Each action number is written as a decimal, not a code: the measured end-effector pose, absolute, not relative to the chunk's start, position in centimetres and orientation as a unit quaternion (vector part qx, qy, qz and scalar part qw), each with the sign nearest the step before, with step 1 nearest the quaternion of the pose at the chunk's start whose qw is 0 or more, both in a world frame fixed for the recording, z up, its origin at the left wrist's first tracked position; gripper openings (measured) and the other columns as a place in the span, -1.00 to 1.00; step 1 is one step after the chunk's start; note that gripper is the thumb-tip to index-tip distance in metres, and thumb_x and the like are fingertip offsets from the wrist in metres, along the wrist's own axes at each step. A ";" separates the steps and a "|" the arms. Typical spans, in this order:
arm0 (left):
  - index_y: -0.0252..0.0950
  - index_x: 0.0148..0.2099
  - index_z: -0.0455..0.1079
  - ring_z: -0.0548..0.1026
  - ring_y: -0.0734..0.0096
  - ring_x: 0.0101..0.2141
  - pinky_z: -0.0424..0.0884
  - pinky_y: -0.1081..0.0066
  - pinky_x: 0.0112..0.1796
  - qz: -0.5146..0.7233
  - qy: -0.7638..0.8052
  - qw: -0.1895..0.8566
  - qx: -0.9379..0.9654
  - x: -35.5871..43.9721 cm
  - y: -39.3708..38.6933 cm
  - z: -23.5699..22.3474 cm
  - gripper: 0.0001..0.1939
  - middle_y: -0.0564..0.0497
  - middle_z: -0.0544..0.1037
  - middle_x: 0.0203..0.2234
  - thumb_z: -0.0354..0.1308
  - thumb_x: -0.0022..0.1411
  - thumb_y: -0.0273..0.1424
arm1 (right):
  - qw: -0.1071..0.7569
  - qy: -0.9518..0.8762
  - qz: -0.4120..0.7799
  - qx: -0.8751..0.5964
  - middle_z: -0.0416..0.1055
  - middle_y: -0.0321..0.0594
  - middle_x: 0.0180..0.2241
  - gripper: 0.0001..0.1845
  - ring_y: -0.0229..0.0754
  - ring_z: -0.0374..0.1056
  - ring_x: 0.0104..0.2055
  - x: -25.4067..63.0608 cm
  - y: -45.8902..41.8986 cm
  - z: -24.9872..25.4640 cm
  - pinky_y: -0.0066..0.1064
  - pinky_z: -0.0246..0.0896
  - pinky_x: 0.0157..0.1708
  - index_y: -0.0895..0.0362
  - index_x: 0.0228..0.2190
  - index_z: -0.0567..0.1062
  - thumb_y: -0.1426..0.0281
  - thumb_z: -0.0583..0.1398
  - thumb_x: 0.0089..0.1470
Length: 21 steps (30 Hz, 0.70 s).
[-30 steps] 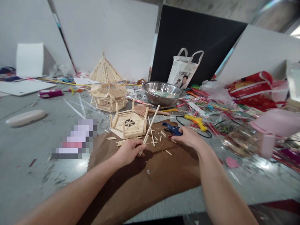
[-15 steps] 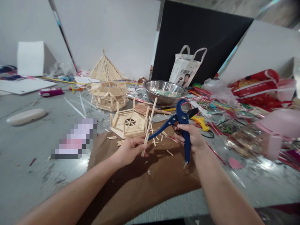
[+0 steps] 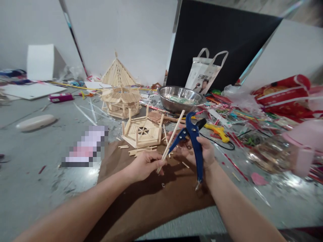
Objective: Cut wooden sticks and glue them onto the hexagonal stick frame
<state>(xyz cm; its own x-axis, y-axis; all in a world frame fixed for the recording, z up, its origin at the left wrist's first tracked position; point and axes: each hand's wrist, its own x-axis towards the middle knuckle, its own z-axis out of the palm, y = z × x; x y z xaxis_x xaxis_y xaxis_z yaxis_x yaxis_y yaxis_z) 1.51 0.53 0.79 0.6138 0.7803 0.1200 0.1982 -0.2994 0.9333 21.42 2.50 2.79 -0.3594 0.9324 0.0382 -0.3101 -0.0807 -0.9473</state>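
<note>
My left hand (image 3: pixel 147 164) pinches a couple of thin wooden sticks (image 3: pixel 174 134), which slant up and to the right. Blue ratchet-style pipe cutters (image 3: pixel 196 148) with splayed handles rest in my right hand (image 3: pixel 205 151); one handle lies against the palm while some fingers stretch out behind the tool. The other handle's end reaches close to the sticks; whether they touch I cannot tell. Just beyond my left hand sits a hexagonal wooden stick base (image 3: pixel 142 132) with short upright posts. Short cut stick pieces (image 3: pixel 142 150) lie in front of it on a brown sheet (image 3: pixel 141 205).
A pavilion model (image 3: pixel 119 90) of sticks stands behind the base, beside a steel bowl (image 3: pixel 181 97). On the right are a yellow glue gun (image 3: pixel 218 132) with a black cord and a pink-lidded jug (image 3: pixel 300 141). A pixelated phone-like object (image 3: pixel 87 148) lies left.
My right hand has picked up the blue cutters from the sheet and raised them upright, their handles now spread. My left hand keeps the sticks, now leaning further right.
</note>
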 end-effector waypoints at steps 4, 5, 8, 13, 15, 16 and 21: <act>-0.41 -0.52 0.36 0.35 0.54 -0.55 0.25 0.54 -0.44 0.297 0.327 0.515 0.734 1.3 0.8 0.5 -0.66 0.01 0.43 -0.63 -0.07 0.11 -0.28 | 0.463 -0.463 0.711 -0.257 0.27 -0.15 -0.12 -0.48 -0.04 0.20 -0.10 20.9 1.9 2.5 -0.14 0.13 -0.28 0.04 -0.17 0.28 0.18 -0.10 -0.21; -0.41 -0.50 0.36 0.34 0.55 -0.56 0.24 0.55 -0.46 0.302 0.329 0.519 0.729 1.2 0.9 0.4 -0.67 0.01 0.43 -0.62 -0.06 0.10 -0.27 | 0.464 -0.454 0.720 -0.244 0.27 -0.15 -0.12 -0.48 -0.04 0.19 -0.09 20.6 1.8 2.3 -0.14 0.12 -0.26 0.05 -0.17 0.28 0.19 -0.09 -0.22; -0.42 -0.47 0.37 0.33 0.57 -0.57 0.24 0.56 -0.49 0.320 0.346 0.521 0.711 1.0 1.3 0.4 -0.69 0.02 0.43 -0.62 -0.04 0.09 -0.28 | 0.482 -0.430 0.731 -0.219 0.30 -0.17 -0.14 -0.50 -0.05 0.18 -0.07 19.6 1.6 2.0 -0.12 0.11 -0.21 0.04 -0.17 0.28 0.22 -0.04 -0.24; -0.40 -0.42 0.37 0.36 0.56 -0.56 0.27 0.56 -0.46 0.356 0.374 0.542 0.663 1.0 1.3 1.2 -0.75 0.07 0.44 -0.62 0.01 0.05 -0.30 | 0.513 -0.403 0.734 -0.191 0.30 -0.21 -0.15 -0.54 -0.06 0.19 -0.08 18.7 1.3 2.1 -0.09 0.07 -0.15 0.00 -0.17 0.27 0.21 0.03 -0.21; -0.38 -0.39 0.37 0.37 0.56 -0.55 0.28 0.55 -0.45 0.371 0.373 0.563 0.637 0.9 1.3 1.5 -0.77 0.08 0.44 -0.60 0.03 0.04 -0.30 | 0.508 -0.410 0.737 -0.174 0.28 -0.22 -0.13 -0.49 -0.06 0.18 -0.07 18.6 1.1 2.1 -0.08 0.05 -0.14 -0.03 -0.16 0.25 0.16 0.07 -0.24; -0.37 -0.39 0.36 0.37 0.56 -0.54 0.28 0.55 -0.44 0.378 0.375 0.571 0.625 0.8 1.3 1.6 -0.78 0.09 0.44 -0.59 0.03 0.03 -0.30 | 0.505 -0.419 0.736 -0.167 0.26 -0.23 -0.11 -0.46 -0.06 0.16 -0.06 18.6 0.9 2.1 -0.08 0.04 -0.13 -0.05 -0.15 0.24 0.14 0.09 -0.28; -0.37 -0.44 0.32 0.38 0.55 -0.56 0.27 0.51 -0.43 0.372 0.381 0.605 0.592 0.2 1.7 1.6 -0.76 0.09 0.44 -0.64 0.05 0.02 -0.26 | 0.485 -0.484 0.697 -0.213 0.33 -0.23 -0.20 -0.42 -0.05 0.19 -0.09 18.6 0.9 1.6 -0.12 0.06 -0.13 -0.05 -0.17 0.28 0.22 0.16 -0.38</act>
<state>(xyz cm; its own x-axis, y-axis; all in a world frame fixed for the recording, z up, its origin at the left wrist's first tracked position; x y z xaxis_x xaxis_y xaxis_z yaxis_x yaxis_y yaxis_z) 0.15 1.72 1.55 0.4342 0.9006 -0.0203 0.0009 0.0221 0.9998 18.63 0.91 1.56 -0.4390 0.8818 0.1726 -0.4698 -0.0615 -0.8806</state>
